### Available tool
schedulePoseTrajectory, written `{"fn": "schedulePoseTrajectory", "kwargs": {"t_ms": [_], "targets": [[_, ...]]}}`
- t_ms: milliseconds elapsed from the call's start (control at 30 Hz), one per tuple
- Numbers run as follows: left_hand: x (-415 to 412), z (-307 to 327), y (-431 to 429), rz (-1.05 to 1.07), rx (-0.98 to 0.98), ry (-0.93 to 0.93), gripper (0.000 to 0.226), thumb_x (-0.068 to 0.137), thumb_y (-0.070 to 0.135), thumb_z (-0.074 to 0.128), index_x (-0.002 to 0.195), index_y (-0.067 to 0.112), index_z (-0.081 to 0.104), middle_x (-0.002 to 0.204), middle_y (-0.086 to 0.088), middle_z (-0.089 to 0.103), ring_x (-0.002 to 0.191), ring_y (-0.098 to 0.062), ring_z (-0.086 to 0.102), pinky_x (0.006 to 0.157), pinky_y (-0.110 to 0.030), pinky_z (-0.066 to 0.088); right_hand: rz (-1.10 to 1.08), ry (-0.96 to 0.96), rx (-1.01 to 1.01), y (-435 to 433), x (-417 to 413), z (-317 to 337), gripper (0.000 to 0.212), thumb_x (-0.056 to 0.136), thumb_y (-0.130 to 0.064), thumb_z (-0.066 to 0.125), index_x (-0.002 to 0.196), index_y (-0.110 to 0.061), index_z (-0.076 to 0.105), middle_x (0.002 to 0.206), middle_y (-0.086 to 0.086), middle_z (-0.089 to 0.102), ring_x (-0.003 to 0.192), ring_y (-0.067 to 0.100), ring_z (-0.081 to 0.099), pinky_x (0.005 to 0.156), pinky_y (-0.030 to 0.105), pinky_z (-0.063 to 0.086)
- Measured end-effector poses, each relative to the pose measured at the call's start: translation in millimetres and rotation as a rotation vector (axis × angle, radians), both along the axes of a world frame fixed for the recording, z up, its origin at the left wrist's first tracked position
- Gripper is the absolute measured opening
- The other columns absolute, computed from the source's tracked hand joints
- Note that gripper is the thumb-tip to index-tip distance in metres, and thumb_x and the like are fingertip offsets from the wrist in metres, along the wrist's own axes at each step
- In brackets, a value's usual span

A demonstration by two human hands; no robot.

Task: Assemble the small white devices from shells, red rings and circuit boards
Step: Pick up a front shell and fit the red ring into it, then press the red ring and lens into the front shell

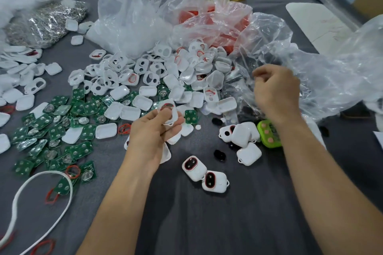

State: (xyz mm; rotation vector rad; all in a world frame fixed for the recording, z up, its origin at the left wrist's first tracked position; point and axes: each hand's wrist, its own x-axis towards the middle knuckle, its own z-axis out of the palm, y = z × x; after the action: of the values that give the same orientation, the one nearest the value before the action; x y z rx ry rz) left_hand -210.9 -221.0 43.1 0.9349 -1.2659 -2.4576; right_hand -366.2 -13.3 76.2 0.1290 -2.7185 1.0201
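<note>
My left hand (pixel 154 130) grips a white shell (pixel 169 111) with a red ring in its opening, held just above the table's middle. My right hand (pixel 275 91) hovers with curled fingers over a clear plastic bag (pixel 323 80) at the right; whether it pinches anything is hidden. A heap of white shells (pixel 157 76) lies beyond my hands. Green circuit boards (pixel 62 130) spread to the left. Two assembled white devices (pixel 204 174) with red-rimmed black windows lie near the front, more white devices (pixel 242 136) behind them. Loose red rings (pixel 72 171) lie among the boards.
Clear bags (pixel 132 10) and a bag of red parts (pixel 209 16) stand at the back. A foil-like silver heap (pixel 47 20) sits far left. A green timer (pixel 269 133) lies by my right wrist. A white cord (pixel 37 192) loops at front left. Small black pieces (pixel 220 154) dot the grey cloth.
</note>
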Motion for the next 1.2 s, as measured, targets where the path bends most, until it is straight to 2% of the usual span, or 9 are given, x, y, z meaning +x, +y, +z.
{"fn": "schedulePoseTrajectory", "kwargs": {"t_ms": [100, 267, 433, 567, 700, 767, 967, 1067, 1200], "targets": [[2.6, 2.6, -6.9, 0.003, 0.027, -0.01, 0.009, 0.099, 0.002, 0.061, 0.094, 0.005, 0.067, 0.076, -0.009, 0.077, 0.068, -0.015, 0.076, 0.06, -0.017, 0.059, -0.017, -0.228, 0.337, 8.8, -44.1, -10.6, 0.029, 0.091, -0.001, 0.061, 0.108, -0.017, 0.077, 0.111, 0.01, 0.076, 0.101, 0.029, 0.07, 0.092, 0.034, 0.057], [4.3, -2.6, -6.8, -0.021, 0.01, -0.015, 0.011, 0.097, 0.001, 0.061, 0.1, 0.007, 0.07, 0.083, -0.011, 0.078, 0.072, -0.015, 0.077, 0.062, -0.017, 0.059, 0.213, -0.289, 0.79, -1.3, -65.0, -23.7, 0.031, 0.093, -0.003, 0.055, 0.121, -0.006, 0.069, 0.115, 0.016, 0.069, 0.101, 0.035, 0.066, 0.075, 0.035, 0.05], [1.0, -12.6, -4.7, -0.049, -0.011, -0.016, 0.012, 0.097, 0.001, 0.062, 0.102, 0.008, 0.07, 0.085, -0.013, 0.078, 0.072, -0.015, 0.076, 0.061, -0.018, 0.058, 0.345, -0.36, 0.679, 0.4, -70.0, -10.7, 0.023, 0.089, -0.008, 0.06, 0.1, -0.028, 0.066, 0.095, 0.001, 0.067, 0.071, 0.011, 0.056, 0.058, 0.024, 0.042], [-3.5, -18.5, -4.5, -0.039, -0.016, -0.023, 0.012, 0.097, 0.001, 0.062, 0.101, 0.008, 0.07, 0.088, -0.015, 0.079, 0.073, -0.017, 0.077, 0.06, -0.019, 0.058, 0.331, -0.362, 0.691, 0.4, -53.8, -8.3, 0.018, 0.085, -0.004, 0.062, 0.094, -0.02, 0.061, 0.09, 0.002, 0.068, 0.074, 0.014, 0.059, 0.064, 0.03, 0.051], [-3.7, -19.6, -4.1, -0.025, -0.019, -0.04, 0.011, 0.096, 0.001, 0.063, 0.102, 0.007, 0.07, 0.089, -0.016, 0.079, 0.073, -0.018, 0.077, 0.059, -0.019, 0.058, 0.181, 0.027, 0.491, -8.9, -24.8, 8.0, 0.024, 0.086, -0.005, 0.064, 0.101, -0.022, 0.073, 0.091, 0.003, 0.074, 0.083, 0.026, 0.067, 0.079, 0.037, 0.058], [-3.5, -18.2, -3.1, -0.017, -0.036, -0.052, 0.011, 0.097, 0.0, 0.062, 0.102, 0.007, 0.068, 0.088, -0.016, 0.079, 0.071, -0.017, 0.077, 0.058, -0.018, 0.059, 0.37, -0.012, 0.344, -23.0, 2.9, 10.5, 0.017, 0.089, -0.01, 0.067, 0.093, -0.022, 0.078, 0.087, -0.002, 0.076, 0.081, 0.019, 0.07, 0.078, 0.032, 0.059], [0.4, -11.4, 1.7, -0.057, -0.163, -0.068, 0.014, 0.095, -0.002, 0.064, 0.107, 0.005, 0.067, 0.092, -0.016, 0.079, 0.076, -0.023, 0.079, 0.057, -0.021, 0.058, 0.489, -0.218, 0.65, -46.7, 50.4, -25.4, 0.018, 0.092, -0.029, 0.069, 0.106, -0.017, 0.071, 0.109, 0.009, 0.066, 0.098, 0.03, 0.066, 0.085, 0.037, 0.056], [4.7, -9.3, 4.8, -0.07, -0.228, -0.072, 0.013, 0.094, -0.001, 0.066, 0.103, 0.006, 0.07, 0.089, -0.015, 0.079, 0.073, -0.024, 0.078, 0.056, -0.022, 0.057, 0.468, -0.274, 0.353, -42.1, 52.6, -31.0, 0.009, 0.085, -0.017, 0.077, 0.094, -0.019, 0.078, 0.096, 0.002, 0.073, 0.089, 0.02, 0.069, 0.084, 0.033, 0.056], [7.2, -7.6, 12.4, -0.103, -0.301, -0.051, 0.015, 0.092, 0.0, 0.07, 0.1, 0.012, 0.075, 0.084, -0.008, 0.079, 0.069, -0.022, 0.076, 0.056, -0.024, 0.057, 0.425, -0.809, -1.059, -29.9, 68.9, -29.1, 0.018, 0.073, 0.002, 0.08, 0.083, -0.013, 0.08, 0.083, 0.004, 0.075, 0.073, 0.013, 0.069, 0.069, 0.022, 0.056]]}}
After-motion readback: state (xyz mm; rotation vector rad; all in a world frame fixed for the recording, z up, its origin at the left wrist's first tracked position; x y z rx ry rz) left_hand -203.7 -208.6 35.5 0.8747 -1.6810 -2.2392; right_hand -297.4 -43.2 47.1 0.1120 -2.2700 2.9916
